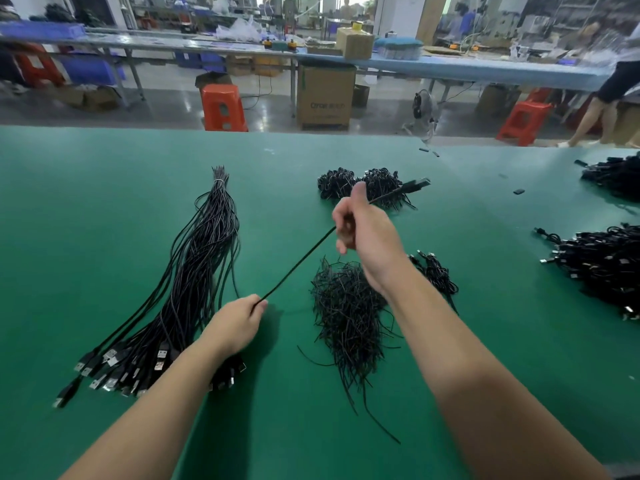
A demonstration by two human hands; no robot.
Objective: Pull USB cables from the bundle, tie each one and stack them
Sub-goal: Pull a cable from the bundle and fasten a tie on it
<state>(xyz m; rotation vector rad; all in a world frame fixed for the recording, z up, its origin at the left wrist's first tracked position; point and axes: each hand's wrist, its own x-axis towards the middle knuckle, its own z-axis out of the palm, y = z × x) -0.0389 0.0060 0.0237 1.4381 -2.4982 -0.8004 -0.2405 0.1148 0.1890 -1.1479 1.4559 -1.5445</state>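
Observation:
A long bundle of black USB cables (194, 282) lies on the green table (104, 209), bound at its far end, plugs fanned out near me. One black cable (298, 265) is stretched taut in the air between my hands. My left hand (239, 322) pinches it near the bundle. Raised above the table, my right hand (363, 225) grips it higher up, and its USB plug (417, 184) sticks out past my thumb. A heap of thin black twist ties (349, 317) lies under my right forearm. Tied cable coils (360, 187) are stacked at the far centre.
More piles of black cables (602, 265) lie at the right edge, another pile (613, 174) farther back. A few small loose parts (518, 191) dot the table. Beyond the far edge stand orange stools (223, 107), a cardboard box (325, 97) and a person's legs (595, 112).

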